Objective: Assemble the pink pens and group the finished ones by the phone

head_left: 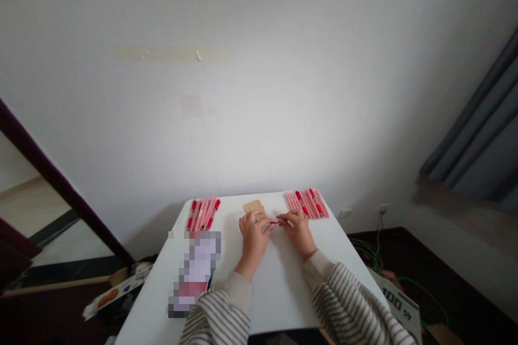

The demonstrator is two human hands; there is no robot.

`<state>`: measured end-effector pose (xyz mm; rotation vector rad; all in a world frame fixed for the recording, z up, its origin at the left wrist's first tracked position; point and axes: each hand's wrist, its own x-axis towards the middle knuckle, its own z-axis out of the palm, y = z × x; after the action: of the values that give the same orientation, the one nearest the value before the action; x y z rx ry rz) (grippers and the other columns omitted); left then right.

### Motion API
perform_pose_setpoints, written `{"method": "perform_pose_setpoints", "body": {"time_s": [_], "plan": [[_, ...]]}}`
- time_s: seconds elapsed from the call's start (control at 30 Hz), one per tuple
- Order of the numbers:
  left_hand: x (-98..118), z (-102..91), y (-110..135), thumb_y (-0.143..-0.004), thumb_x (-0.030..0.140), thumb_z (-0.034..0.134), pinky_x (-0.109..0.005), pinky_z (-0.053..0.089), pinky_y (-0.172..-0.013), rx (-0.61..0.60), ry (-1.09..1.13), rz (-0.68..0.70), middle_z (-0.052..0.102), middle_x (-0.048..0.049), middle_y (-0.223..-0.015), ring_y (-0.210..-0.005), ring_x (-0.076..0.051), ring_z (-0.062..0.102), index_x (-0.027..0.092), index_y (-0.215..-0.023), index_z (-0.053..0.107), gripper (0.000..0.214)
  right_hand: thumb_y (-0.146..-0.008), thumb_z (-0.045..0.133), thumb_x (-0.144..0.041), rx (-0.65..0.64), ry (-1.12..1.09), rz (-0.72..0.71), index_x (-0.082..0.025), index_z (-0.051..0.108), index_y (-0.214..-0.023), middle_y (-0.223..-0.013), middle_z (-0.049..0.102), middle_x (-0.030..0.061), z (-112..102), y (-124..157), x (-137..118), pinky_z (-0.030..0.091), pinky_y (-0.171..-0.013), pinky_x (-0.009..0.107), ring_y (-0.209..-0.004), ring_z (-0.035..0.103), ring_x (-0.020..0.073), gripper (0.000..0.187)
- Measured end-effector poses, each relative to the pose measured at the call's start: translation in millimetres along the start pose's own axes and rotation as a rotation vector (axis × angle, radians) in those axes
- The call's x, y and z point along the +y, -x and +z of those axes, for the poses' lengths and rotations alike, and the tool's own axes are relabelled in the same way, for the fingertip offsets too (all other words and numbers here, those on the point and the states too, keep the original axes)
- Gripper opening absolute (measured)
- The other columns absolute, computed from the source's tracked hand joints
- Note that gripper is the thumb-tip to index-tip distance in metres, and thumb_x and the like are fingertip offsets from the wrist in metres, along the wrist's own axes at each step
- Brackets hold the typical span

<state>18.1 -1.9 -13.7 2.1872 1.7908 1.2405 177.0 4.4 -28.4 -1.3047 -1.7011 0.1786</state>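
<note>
So, a slim red stick-like piece [274, 222] is held up between the two hands, over the far half of the white table [283, 296], about midway between left and right. Looks like things are caught mid-job: one piece is being worked on, while two batches of pens are laid out at the far edge. Which batch is finished, if either, can't be told from here.

Finger-wise, the piece is pinched at its left end by the left hand [254, 230], thumb and fingertips nearly together. Its right end seems to be pinched just as narrowly by the right hand [298, 229], though the tips are tiny in view. A flat tan card-like piece [253, 206] is partly covered by the left hand; whether it's gripped too can't be told.

Farther out, a pink-and-red pen bundle [201, 213] is heaped far left, and a pink-and-red pen row [314, 205] is lined up far right.
</note>
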Motion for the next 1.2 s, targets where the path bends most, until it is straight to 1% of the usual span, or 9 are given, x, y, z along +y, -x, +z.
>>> {"method": "perform_pose_setpoints", "body": {"time_s": [0.13, 0.23, 0.37, 0.53, 0.73, 0.87, 0.97, 1.13, 1.2], "plan": [[1.5, -2.4, -0.2, -0.076, 0.034, 0.069, -0.048, 0.031, -0.102, 0.033, -0.012, -0.028, 0.062, -0.0037, -0.11, -0.11, -0.023, 0.049, 0.03, -0.084, 0.074, 0.01, -0.094, 0.049, -0.036, 0.028, 0.057, -0.007, -0.025, 0.071, -0.106, -0.093, 0.067, 0.0069, 0.4, -0.1, 3.0, 0.039, -0.089, 0.038, -0.096, 0.054, 0.0222, 0.026], [1.2, -3.9, -0.5, -0.076, 0.033, 0.068, -0.048, 0.031, -0.102, 0.049, -0.026, -0.051, 0.062, -0.0044, -0.109, -0.11, -0.023, 0.049, 0.03, -0.084, 0.074, 0.01, -0.094, 0.05, -0.033, 0.027, 0.144, -0.021, -0.024, 0.069, -0.108, -0.096, 0.069, 0.0059, -1.6, 0.1, 3.9, 0.036, -0.091, 0.039, -0.099, 0.051, 0.0231, 0.025], [0.7, -5.4, -0.6, -0.077, 0.034, 0.068, -0.047, 0.032, -0.101, 0.05, -0.062, -0.074, 0.063, -0.0044, -0.109, -0.11, -0.023, 0.049, 0.031, -0.085, 0.075, 0.011, -0.091, 0.057, -0.031, 0.024, 0.28, -0.018, -0.024, 0.071, -0.104, -0.099, 0.069, 0.0052, -6.3, 0.9, 1.2, 0.029, -0.096, 0.04, -0.103, 0.048, 0.0239, 0.02], [-0.4, -6.0, -0.6, -0.077, 0.035, 0.067, -0.046, 0.032, -0.1, 0.058, -0.091, -0.097, 0.062, -0.0043, -0.11, -0.109, -0.023, 0.05, 0.03, -0.085, 0.075, 0.012, -0.09, 0.059, -0.031, -0.045, 0.362, -0.019, -0.028, 0.073, -0.096, -0.089, 0.07, 0.0022, -11.1, 1.0, -7.8, 0.022, -0.1, 0.042, -0.102, 0.049, 0.0222, 0.016], [0.3, -7.4, -1.0, -0.078, 0.035, 0.067, -0.045, 0.032, -0.1, 0.063, -0.104, -0.112, 0.063, -0.004, -0.11, -0.11, -0.023, 0.05, 0.03, -0.085, 0.075, 0.012, -0.09, 0.057, -0.028, -0.065, 0.369, -0.038, -0.029, 0.074, -0.094, -0.086, 0.071, 0.0024, -13.2, 0.5, -13.7, 0.021, -0.099, 0.042, -0.099, 0.05, 0.0215, 0.017], [2.0, -11.7, -1.5, -0.08, 0.035, 0.064, -0.044, 0.033, -0.1, 0.088, -0.112, -0.137, 0.062, -0.0042, -0.111, -0.109, -0.023, 0.05, 0.031, -0.087, 0.075, 0.013, -0.089, 0.058, -0.024, -0.022, 0.34, -0.049, -0.028, 0.073, -0.098, -0.09, 0.07, 0.0039, -9.2, 0.5, -4.2, 0.026, -0.095, 0.04, -0.098, 0.05, 0.0222, 0.018], [1.4, -13.7, -1.8, -0.08, 0.034, 0.063, -0.044, 0.032, -0.101, 0.1, -0.108, -0.168, 0.062, -0.0039, -0.11, -0.109, -0.024, 0.049, 0.031, -0.089, 0.074, 0.015, -0.089, 0.058, -0.022, 0.059, 0.336, -0.058, -0.028, 0.072, -0.104, -0.094, 0.068, 0.005, -6.3, -0.1, 5.2, 0.028, -0.093, 0.039, -0.098, 0.047, 0.0226, 0.021], [-0.3, -13.1, -1.7, -0.08, 0.031, 0.063, -0.044, 0.032, -0.101, 0.095, -0.097, -0.178, 0.062, -0.0039, -0.111, -0.109, -0.024, 0.048, 0.03, -0.088, 0.074, 0.014, -0.09, 0.058, -0.025, 0.149, 0.305, -0.073, -0.031, 0.074, -0.092, -0.095, 0.065, 0.004, -6.0, -1.7, 13.6, 0.028, -0.09, 0.039, -0.096, 0.045, 0.0231, 0.017], [0.2, -13.0, -1.7, -0.08, 0.031, 0.063, -0.045, 0.033, -0.101, 0.084, -0.093, -0.179, 0.061, -0.0039, -0.112, -0.11, -0.024, 0.048, 0.03, -0.089, 0.074, 0.014, -0.089, 0.059, -0.025, 0.172, 0.295, -0.075, -0.031, 0.074, -0.09, -0.095, 0.065, 0.0036, -6.4, -2.1, 14.5, 0.028, -0.089, 0.04, -0.096, 0.044, 0.0233, 0.016]]}}
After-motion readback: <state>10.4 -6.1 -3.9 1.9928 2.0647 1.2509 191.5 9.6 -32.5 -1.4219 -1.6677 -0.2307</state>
